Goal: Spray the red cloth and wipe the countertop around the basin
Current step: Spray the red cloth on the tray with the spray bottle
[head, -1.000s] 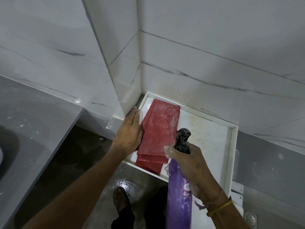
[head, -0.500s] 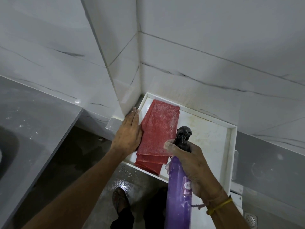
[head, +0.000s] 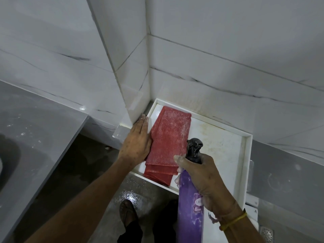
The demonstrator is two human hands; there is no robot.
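Hardly anything has shifted since the earlier frames: my right hand [head: 206, 174] has kept the spray bottle [head: 190, 202] in nearly the same spot, its black nozzle just a touch higher than a second ago, and my left hand [head: 136, 142] has not moved off the cloth's edge. I have the right hand wrapped around the neck of the purple bottle, thumb across the front just under the nozzle, which points toward the red cloth [head: 167, 142]. I cannot tell whether a finger is on the trigger. The left hand lies flat, fingers together and straight, pressing on the left edge of the cloth. The cloth is folded into a long stack and lies in the white tray [head: 246, 155] tucked into the tiled corner, its near end overhanging the tray's front rim. The grey countertop [head: 40, 135] sits well apart on the left, with the dark curve of the basin [head: 7, 155] at the edge of view.
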